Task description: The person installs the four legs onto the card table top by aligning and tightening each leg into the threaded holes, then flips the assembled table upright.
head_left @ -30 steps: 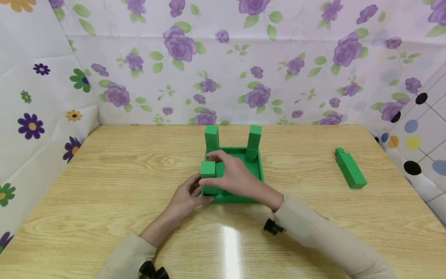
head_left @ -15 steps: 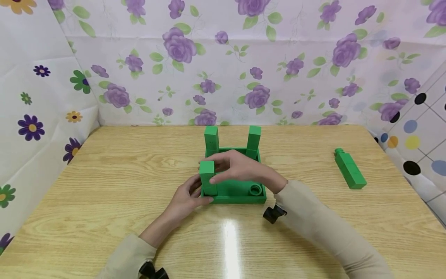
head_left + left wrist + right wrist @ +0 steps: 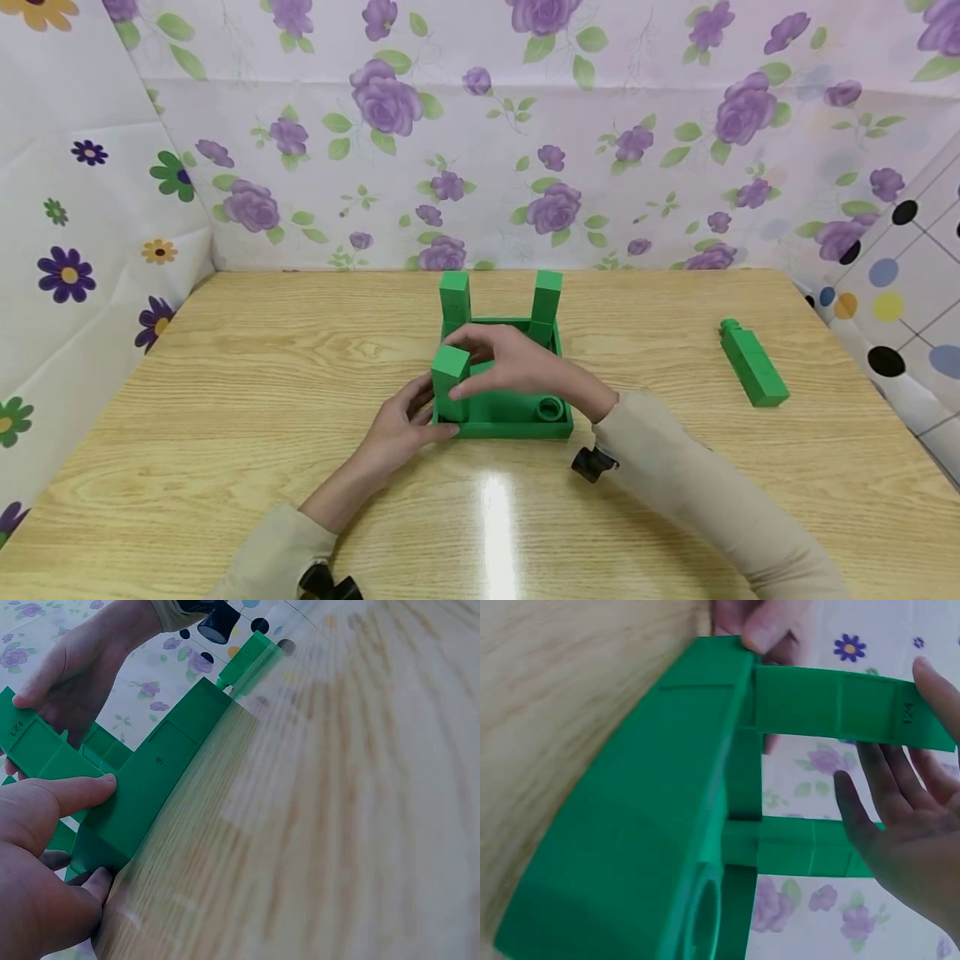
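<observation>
A shallow green square tray [image 3: 513, 430] with raised walls lies on the table, a square green post [image 3: 451, 385] standing at its near left corner. My left hand [image 3: 405, 423] grips that corner; in the left wrist view its thumb presses the tray's outer wall [image 3: 161, 761] and other fingertips reach under the lower edge. My right hand [image 3: 517, 365] holds the post near its top, thumb on the near side and fingers behind. In the right wrist view, thumb and fingers lie on opposite sides of the post [image 3: 802, 701]. The post's foot sits inside the tray corner.
Two similar posts rise from the far corners, a left post [image 3: 455, 298] and a right post [image 3: 547, 298]. A round threaded socket [image 3: 550, 408] fills the near right corner. One loose post [image 3: 753, 364] with a threaded end lies on the wooden table [image 3: 300, 358] at right.
The near left post has turned about its upright axis, its top now angled to the tray. My right hand shifted slightly, uncovering the near right socket; my left hand stays put.
</observation>
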The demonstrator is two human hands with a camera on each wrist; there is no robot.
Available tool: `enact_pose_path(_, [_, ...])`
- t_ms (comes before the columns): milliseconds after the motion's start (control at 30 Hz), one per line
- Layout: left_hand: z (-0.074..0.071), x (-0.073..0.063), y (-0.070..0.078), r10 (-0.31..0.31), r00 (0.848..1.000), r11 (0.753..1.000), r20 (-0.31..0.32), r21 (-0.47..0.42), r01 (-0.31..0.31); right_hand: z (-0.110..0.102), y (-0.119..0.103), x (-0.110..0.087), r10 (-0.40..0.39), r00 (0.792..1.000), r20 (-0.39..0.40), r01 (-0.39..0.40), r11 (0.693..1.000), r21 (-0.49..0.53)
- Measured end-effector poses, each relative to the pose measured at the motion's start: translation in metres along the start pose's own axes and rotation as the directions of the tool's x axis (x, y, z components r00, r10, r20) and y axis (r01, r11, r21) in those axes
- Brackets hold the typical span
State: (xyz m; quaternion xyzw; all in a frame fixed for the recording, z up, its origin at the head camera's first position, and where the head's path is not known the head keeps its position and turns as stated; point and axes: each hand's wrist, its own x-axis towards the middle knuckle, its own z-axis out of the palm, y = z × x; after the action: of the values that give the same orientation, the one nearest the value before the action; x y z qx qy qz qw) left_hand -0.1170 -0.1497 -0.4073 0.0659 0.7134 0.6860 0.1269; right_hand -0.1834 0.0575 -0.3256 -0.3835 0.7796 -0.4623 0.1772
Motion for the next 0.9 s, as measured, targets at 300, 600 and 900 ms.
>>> enact_pose_path(300, [0.001, -0.001, 0.001, -0.003, 1.0, 1.0, -0.009, 0.013, 0.003, 0.016, 0.0, -0.005, -0.038, 0.988, -0.151, 0.03, 0.998, -0.06])
enact_pose_path(600, [0.001, -0.002, 0.002, -0.01, 1.0, 1.0, -0.008, 0.014, 0.01, 0.031, -0.006, -0.005, -0.126, 0.947, -0.296, 0.033, 0.954, -0.298])
enact_pose_path(900, [0.0, -0.001, 0.002, 0.004, 1.0, 1.0, -0.001, 0.013, -0.004, 0.037, -0.006, -0.004, -0.172, 0.921, -0.351, 0.027, 0.923, -0.383])
